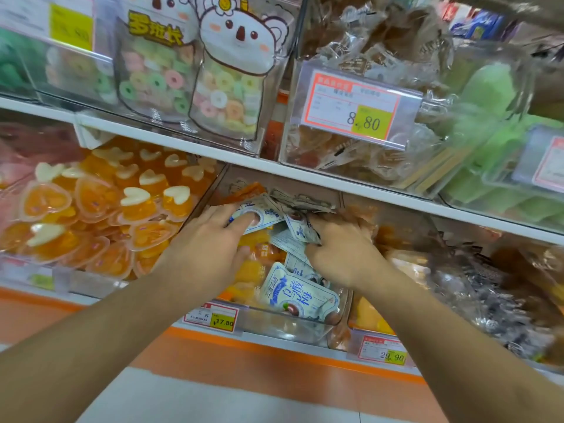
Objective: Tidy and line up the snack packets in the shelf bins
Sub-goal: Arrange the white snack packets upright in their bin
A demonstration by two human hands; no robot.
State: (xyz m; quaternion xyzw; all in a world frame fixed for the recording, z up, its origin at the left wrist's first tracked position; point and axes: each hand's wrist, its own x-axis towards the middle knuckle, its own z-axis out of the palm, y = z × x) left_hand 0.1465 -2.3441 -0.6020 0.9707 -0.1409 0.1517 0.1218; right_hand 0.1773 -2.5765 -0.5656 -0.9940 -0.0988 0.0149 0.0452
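Both hands inside the clear plastic bin (pixel 305 326) on the lower shelf, the one tagged 17.80. Left hand (pixel 210 242): fingers curled onto a white-and-blue printed snack packet (pixel 259 216) at the bin's back, fingertip pressed on it. Right hand (pixel 338 244): fingers clenched around a bunch of the same white-and-blue packets (pixel 297 232) mid-bin. One more white-and-blue packet with a plum picture (pixel 300 293) lies loose against the front wall. Orange-yellow wrapped sweets (pixel 253 271) beneath. Heart-shaped orange jelly cups (pixel 100 203) fill the neighbouring bin to the left.
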